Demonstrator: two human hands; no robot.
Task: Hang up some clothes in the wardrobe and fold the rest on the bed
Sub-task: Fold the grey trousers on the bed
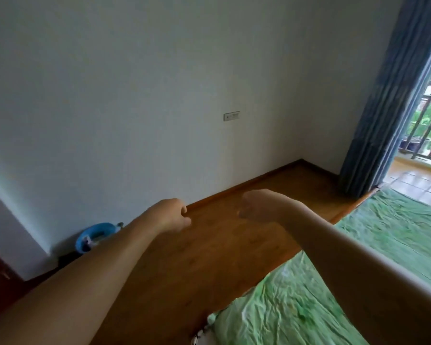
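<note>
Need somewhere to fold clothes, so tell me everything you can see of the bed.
The bed fills the lower right of the view, beside the wooden floor. A light green sheet with a faint paler pattern covers it, creased all over. A black-and-white item shows at its near corner. The right forearm crosses in front of it; contact cannot be told. Its far end lies near the blue curtain.

Left hand curled, right hand loose, empty, above floor beside bed.
</note>
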